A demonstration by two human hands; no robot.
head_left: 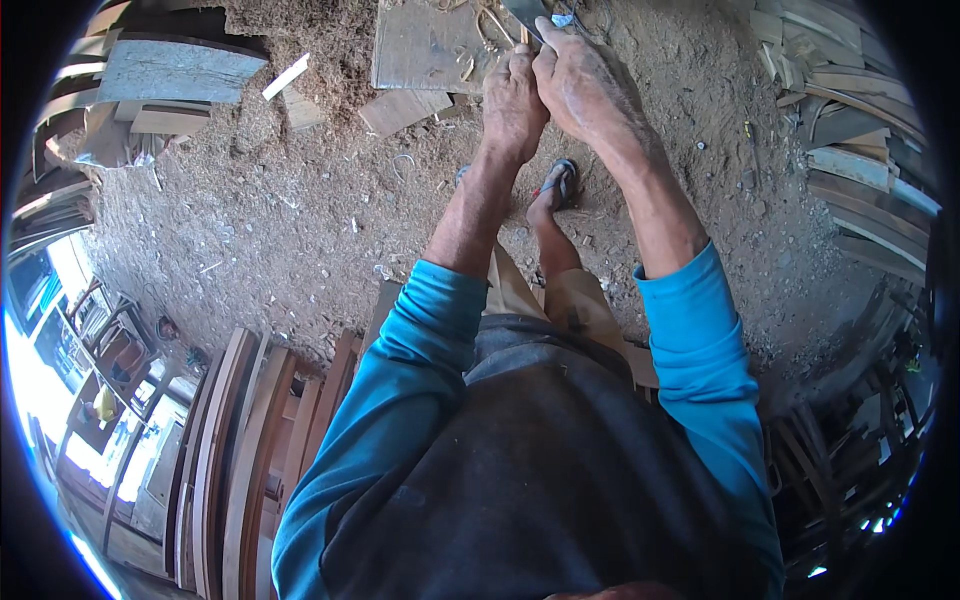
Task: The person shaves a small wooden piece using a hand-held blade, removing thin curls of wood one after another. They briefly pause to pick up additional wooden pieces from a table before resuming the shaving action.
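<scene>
- Where the two wrists draw close together, the left hand (pixel 514 112) is clenched, apparently on a narrow brown wooden strip (pixel 525 36) that pokes out past its knuckles.
- The right hand (pixel 585 88) grasps a grey blade-like tool (pixel 522 12), one finger stretched toward it; whether it has a handle I cannot tell — the hand covers that end.
- Both held things are above the right part of a flat wooden board (pixel 410 55), well apart from its left edge, and run close to the upper rim of the view.
- The tool is probably stiff and fairly light; its edge may be sharp, so the hold belongs at the covered end, clear of the edge.
- The strip looks light and rigid, likely easy to snap if thin, and best pinched low.
- In looks, the tool is flat, smooth and dull grey; the strip is slim, straight and warm brown, mostly hidden.
- Pale curled shavings (pixel 490 28) lie on the board — a loose offcut (pixel 405 110) rests by its lower edge, on the littered ground (pixel 300 210).
</scene>
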